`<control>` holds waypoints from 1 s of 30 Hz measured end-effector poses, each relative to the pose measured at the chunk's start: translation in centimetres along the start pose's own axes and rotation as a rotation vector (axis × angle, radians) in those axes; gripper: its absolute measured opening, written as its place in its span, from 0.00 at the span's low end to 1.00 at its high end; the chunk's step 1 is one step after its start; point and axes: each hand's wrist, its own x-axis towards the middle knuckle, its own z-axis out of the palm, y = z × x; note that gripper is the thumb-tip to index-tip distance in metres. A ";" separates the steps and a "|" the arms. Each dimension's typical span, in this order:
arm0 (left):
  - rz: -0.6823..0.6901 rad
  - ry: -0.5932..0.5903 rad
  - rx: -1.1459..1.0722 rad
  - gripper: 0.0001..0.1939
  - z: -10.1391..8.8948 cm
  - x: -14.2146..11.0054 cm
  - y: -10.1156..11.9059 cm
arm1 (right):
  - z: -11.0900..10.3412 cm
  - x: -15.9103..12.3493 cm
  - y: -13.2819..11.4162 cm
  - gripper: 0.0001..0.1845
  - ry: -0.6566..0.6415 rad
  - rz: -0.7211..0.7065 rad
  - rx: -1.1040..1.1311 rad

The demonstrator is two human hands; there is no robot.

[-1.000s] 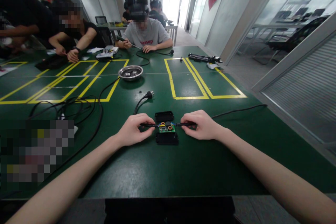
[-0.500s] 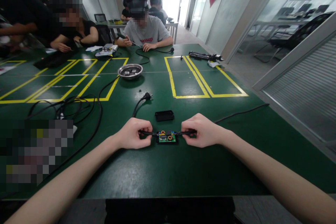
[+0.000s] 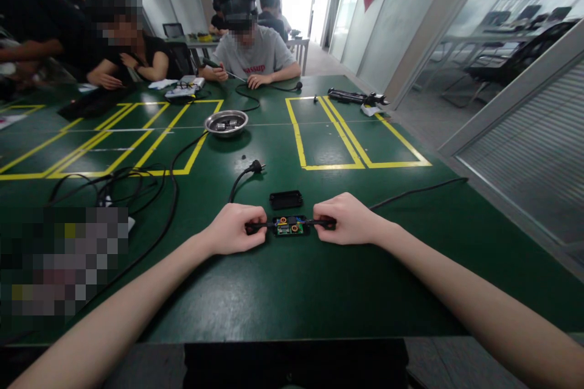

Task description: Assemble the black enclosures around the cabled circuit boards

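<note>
Between my hands, a green circuit board point(image 3: 289, 228) with copper coils sits in a black plastic case half point(image 3: 306, 233) on the table. My left hand point(image 3: 237, 228) is closed on the black cable at the board's left end. At the other end, my right hand point(image 3: 349, 220) pinches the right-hand black cable point(image 3: 323, 222). Just beyond the board lies another black case half point(image 3: 286, 199), its hollow side up. A black power plug point(image 3: 256, 166) stands out past my left hand, on a cord that runs back toward it.
A metal bowl point(image 3: 226, 124) holding small metal parts stands farther off. Coiled black cable point(image 3: 109, 185) lies at left, beside a blurred-out patch. Yellow tape point(image 3: 333, 168) marks rectangles on the green table point(image 3: 219, 310). Across it, a person point(image 3: 255, 51) holds a screwdriver point(image 3: 228, 72).
Both hands have shifted slightly away from me with the cables. The board, earlier overhanging the case half's near edge, now sits within its walls.
</note>
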 end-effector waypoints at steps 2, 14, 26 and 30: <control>0.000 0.008 0.015 0.06 0.1 0.0 -0.1 | 0.0 0.0 0.1 0.04 0.012 -0.003 -0.002; 0.036 0.015 0.098 0.06 0.0 -0.1 0.2 | 0.8 0.3 0.5 0.17 0.052 0.029 -0.101; 0.134 0.081 0.030 0.08 0.5 -0.1 0.2 | 1.6 0.9 -0.4 0.16 0.025 0.130 -0.121; 0.143 0.067 0.000 0.08 0.8 -0.1 -0.1 | 1.8 1.1 -0.4 0.15 -0.004 0.169 -0.138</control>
